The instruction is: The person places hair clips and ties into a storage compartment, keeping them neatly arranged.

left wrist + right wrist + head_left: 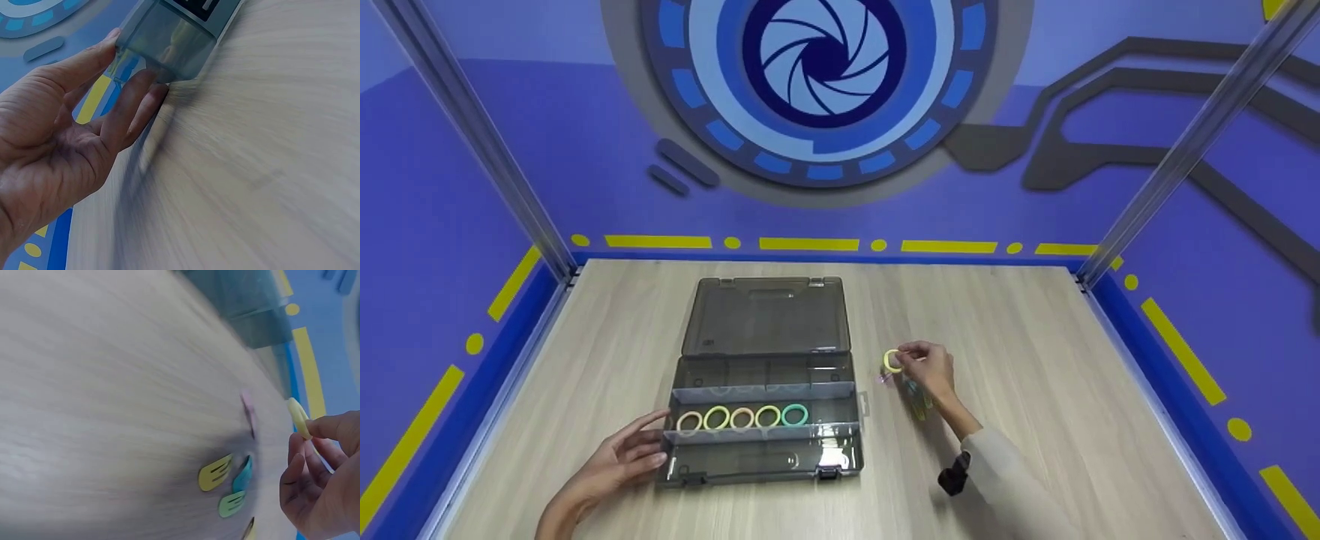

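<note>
My right hand pinches a yellow hair tie between thumb and fingertips, just above the table. Below and around that hand lie snap hair clips: a pink one, a yellow one, a teal one and a green one. A translucent grey organizer box lies left of it with its lid laid back. Several hair ties, including a teal one, stand in a row in its middle compartment. My left hand touches the box's left side with its fingertips.
Dividers split the box into long compartments. The light wooden table is bordered by blue walls and metal posts. Another yellow clip is partly cut off in the right wrist view.
</note>
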`<state>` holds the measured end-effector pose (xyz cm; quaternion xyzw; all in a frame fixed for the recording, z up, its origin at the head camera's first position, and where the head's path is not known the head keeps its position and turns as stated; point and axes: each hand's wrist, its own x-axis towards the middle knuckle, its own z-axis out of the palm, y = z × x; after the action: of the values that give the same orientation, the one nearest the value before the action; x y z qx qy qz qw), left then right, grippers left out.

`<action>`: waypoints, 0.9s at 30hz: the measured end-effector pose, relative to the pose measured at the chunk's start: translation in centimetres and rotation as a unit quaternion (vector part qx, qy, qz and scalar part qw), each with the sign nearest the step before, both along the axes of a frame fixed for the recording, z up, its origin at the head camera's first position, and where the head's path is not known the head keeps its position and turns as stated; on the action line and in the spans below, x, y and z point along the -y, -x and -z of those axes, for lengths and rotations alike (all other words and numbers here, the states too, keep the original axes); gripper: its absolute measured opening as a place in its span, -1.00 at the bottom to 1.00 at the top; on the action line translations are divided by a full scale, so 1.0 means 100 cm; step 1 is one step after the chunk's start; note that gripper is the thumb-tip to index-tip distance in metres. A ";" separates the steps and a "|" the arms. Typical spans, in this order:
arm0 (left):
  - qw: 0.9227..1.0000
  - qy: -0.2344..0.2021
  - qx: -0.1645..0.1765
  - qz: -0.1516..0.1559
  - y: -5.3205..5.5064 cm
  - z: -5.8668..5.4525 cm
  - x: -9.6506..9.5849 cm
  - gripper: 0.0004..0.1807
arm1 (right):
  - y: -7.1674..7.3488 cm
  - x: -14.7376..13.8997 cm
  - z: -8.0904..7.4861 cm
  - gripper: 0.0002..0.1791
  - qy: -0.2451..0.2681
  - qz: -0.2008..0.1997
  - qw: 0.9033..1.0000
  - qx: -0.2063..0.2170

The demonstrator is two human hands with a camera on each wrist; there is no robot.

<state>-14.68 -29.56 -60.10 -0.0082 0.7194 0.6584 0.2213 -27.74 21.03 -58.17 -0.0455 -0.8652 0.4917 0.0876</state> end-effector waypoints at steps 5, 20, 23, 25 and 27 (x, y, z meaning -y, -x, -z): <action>1.000 -0.005 0.003 -0.006 -0.001 0.000 -0.001 -0.21 | -0.007 -0.002 -0.007 -0.90 0.048 -0.021 0.998 0.015; 1.000 0.006 0.019 -0.011 0.001 0.005 -0.007 -0.17 | -0.029 0.013 -0.029 -0.82 0.110 -0.060 0.990 0.069; 1.000 0.006 0.018 -0.011 0.000 0.002 -0.005 -0.18 | -0.033 0.020 -0.033 -0.80 0.120 -0.086 0.986 0.079; 1.000 0.008 0.015 -0.012 0.000 0.000 -0.004 -0.18 | -0.036 0.026 -0.034 -0.78 0.123 -0.106 0.983 0.083; 1.000 0.003 0.009 -0.007 0.000 0.000 -0.003 -0.18 | -0.038 0.030 -0.034 -0.78 0.121 -0.123 0.981 0.087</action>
<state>-14.71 -29.28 -60.06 -0.0200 0.7196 0.6574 0.2226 -23.89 18.04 -54.77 0.0082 -0.8024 0.5942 -0.0555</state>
